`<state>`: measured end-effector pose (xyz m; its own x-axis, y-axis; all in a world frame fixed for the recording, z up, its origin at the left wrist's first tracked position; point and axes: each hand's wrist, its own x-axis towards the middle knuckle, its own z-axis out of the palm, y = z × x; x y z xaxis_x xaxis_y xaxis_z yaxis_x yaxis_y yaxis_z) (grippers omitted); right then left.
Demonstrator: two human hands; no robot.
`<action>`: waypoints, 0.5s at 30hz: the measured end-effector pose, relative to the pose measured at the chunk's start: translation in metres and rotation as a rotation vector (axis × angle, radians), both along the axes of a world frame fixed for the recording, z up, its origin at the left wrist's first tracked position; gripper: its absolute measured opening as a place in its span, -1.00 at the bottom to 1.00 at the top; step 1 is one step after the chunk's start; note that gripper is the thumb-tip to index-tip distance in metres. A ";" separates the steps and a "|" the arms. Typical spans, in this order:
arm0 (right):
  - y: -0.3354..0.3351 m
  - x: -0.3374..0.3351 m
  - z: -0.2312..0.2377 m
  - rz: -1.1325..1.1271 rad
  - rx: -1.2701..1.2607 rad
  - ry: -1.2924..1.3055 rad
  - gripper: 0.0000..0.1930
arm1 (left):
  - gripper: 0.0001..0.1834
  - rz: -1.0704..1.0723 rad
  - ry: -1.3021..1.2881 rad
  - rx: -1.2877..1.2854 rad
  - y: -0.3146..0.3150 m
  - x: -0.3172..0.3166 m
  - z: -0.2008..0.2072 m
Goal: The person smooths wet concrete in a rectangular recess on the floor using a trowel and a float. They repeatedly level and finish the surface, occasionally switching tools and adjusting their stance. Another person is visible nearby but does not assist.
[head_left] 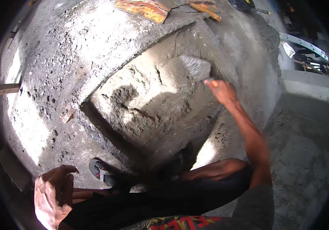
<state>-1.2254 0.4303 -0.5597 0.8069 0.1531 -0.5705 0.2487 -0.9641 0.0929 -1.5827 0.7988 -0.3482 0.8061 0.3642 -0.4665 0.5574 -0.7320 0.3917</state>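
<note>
My right hand (222,92) is closed round the orange handle of a trowel (195,67). The trowel's grey, pointed blade is smeared by motion and lies over the wet mortar (153,103), near the far right end of a shallow rectangular mixing trough (128,57). The mortar is smoother around the blade and lumpy toward the trough's left side, where a hollow shows. My left hand (53,195) is at the lower left, by my knee and away from the trough. Its fingers are loosely bent and apart, with nothing seen in them.
Beyond the trough lie an orange-stained board (143,9) and a tool with a wooden handle (206,11). A black pan (241,4) is at the far right. My sandalled foot (102,171) stands by the near left edge. A low concrete ledge (310,86) runs along the right.
</note>
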 end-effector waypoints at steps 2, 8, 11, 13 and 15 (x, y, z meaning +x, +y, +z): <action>0.002 -0.033 -0.014 0.046 0.074 0.097 -0.38 | -0.80 -0.073 0.051 0.039 0.001 0.002 0.001; 0.016 -0.007 -0.042 0.122 0.072 0.127 -0.34 | -0.79 -0.007 0.176 -0.132 0.003 0.012 0.002; 0.006 0.049 -0.017 0.179 0.002 -0.146 -0.30 | -0.84 -0.061 0.015 -0.047 0.002 0.008 0.002; 0.002 0.057 -0.003 0.191 -0.027 -0.165 -0.28 | -0.84 -0.057 0.084 -0.049 0.005 0.004 0.002; 0.008 0.041 0.008 0.137 -0.008 -0.067 -0.28 | -0.83 -0.056 0.066 -0.026 0.005 0.002 0.002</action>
<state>-1.1846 0.4382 -0.5513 0.8149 0.2597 -0.5182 0.3707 -0.9208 0.1216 -1.5805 0.8042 -0.3464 0.7921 0.3065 -0.5279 0.5411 -0.7528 0.3749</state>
